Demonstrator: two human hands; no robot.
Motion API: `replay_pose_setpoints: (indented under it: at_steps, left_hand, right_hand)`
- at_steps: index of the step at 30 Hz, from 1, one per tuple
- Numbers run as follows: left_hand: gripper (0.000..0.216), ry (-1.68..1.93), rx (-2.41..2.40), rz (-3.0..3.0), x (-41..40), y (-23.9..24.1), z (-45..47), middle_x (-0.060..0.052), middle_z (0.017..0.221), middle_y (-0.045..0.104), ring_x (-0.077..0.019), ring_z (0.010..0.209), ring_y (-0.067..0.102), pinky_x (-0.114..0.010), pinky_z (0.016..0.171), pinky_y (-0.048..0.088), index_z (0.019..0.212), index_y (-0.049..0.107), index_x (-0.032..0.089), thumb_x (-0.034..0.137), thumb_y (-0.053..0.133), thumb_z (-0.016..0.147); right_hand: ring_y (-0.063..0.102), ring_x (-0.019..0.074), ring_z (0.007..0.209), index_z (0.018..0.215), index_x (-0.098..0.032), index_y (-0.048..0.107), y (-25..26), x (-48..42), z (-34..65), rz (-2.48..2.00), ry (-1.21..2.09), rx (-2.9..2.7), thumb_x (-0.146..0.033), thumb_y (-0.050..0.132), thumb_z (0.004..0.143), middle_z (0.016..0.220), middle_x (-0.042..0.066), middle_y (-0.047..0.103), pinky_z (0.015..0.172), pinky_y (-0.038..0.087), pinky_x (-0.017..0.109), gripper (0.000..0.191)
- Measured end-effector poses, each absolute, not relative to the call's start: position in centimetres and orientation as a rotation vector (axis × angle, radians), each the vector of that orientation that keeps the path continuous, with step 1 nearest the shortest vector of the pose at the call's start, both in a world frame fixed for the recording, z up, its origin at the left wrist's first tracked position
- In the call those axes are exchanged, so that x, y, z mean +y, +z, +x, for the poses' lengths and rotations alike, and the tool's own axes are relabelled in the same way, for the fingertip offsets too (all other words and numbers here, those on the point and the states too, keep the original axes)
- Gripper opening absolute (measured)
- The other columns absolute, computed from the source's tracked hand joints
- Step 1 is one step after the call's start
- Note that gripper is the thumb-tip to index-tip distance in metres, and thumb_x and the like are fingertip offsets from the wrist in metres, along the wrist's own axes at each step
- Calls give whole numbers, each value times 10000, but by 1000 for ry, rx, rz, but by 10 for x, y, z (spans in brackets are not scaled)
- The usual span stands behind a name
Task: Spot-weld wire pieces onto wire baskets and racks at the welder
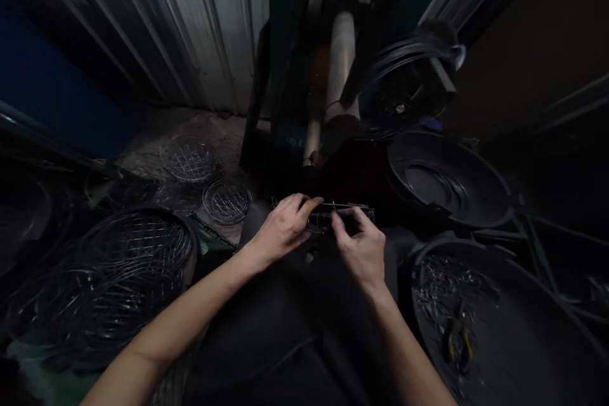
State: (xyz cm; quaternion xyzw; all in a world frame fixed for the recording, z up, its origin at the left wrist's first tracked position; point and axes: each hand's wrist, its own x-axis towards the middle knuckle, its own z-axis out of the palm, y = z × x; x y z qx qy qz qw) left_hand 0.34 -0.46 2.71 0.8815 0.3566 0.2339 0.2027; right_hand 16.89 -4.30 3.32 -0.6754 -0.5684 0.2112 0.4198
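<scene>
In front of my lap, a wire rack (pixel 321 221) is seen edge-on, with a thin straight rim along its top. My left hand (pixel 287 223) is closed on the rack's left part, thumb along the rim. My right hand (pixel 362 242) is at the right part, its thumb and forefinger pinched together. A short piece of wire (pixel 333 205) sticks up at those fingertips; its lower end is hidden. Part of the rack shows behind the right fingers. The dim light hides finer detail.
Round wire grates (pixel 137 247) are heaped in a tub at left; more grates (pixel 190 158) lie on the floor beyond. At right, a black basin (pixel 533 323) holds small metal pieces and yellow-handled pliers (pixel 457 344). Another basin (pixel 495 184) and a machine with a cylinder (pixel 341 57) stand ahead.
</scene>
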Motion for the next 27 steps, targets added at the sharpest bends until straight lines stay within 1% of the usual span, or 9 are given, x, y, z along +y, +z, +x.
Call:
replay_pose_setpoints:
  at_steps: [4,9,13,18,24,27]
  left_hand:
    - [557,689,1013,2452,7,26,-2,-77,1082,489,-212,1027,507,-368,907,454,1306,318,178,145,546,799]
    - [541,756,1067,2478,17,21,-7,-83,1085,490,-217,1037,510,-370,909,455,1298,331,167,147,544,801]
    - [556,795,1106,2510,23,18,-7,-90,1082,496,-220,1048,507,-367,914,455,1292,336,150,117,551,781]
    - [565,834,1139,2540,32,15,-7,-81,1075,501,-221,1043,508,-371,906,462,1289,330,166,110,553,773]
    - [551,825,1119,2547,41,19,-7,-93,1094,501,-227,1045,503,-387,926,449,1283,337,153,123,558,779]
    - [535,821,1111,2536,46,19,-6,-100,1091,506,-226,1030,509,-391,919,450,1277,351,140,129,560,784]
  right_hand:
    - [535,106,517,728,-186,563,27,-28,163,-1595,420,-1480,-342,550,818,621,-21,599,536,418,203,181]
    - [538,103,518,732,-191,548,24,-14,156,-1502,318,-1549,-314,541,828,624,-25,592,551,432,205,156]
    - [552,109,539,745,-191,552,21,-4,153,-1480,278,-1557,-305,543,833,644,-18,603,564,436,210,145]
    - [553,113,541,740,-187,546,16,6,152,-1472,244,-1559,-311,545,835,638,-15,595,557,428,212,156]
    - [569,125,586,772,-189,551,21,13,152,-1478,261,-1566,-328,528,849,682,1,612,597,439,224,161]
    - [557,123,570,762,-188,548,23,17,153,-1481,249,-1561,-332,526,849,672,1,607,590,433,225,170]
